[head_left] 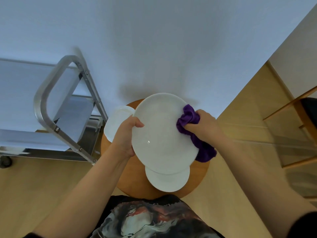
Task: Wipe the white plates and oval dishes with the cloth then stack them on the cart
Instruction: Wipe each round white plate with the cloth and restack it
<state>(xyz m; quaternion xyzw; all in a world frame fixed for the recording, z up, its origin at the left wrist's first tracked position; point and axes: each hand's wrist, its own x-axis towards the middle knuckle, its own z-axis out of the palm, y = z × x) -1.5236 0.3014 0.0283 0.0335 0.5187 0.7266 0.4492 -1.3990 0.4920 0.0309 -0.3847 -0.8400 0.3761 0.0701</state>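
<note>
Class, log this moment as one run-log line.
left hand: holds plate | right hand: wipes with purple cloth | cart: no dishes visible

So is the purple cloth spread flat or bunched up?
Bunched up: the purple cloth is crumpled in the right hand, pressed on the large white plate's rim.

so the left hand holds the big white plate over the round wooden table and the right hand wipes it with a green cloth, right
Not quite: the cloth is purple, not green, as the head view shows. Otherwise yes: the left hand holds the big white plate over the round wooden table, and the right hand wipes it.
</note>
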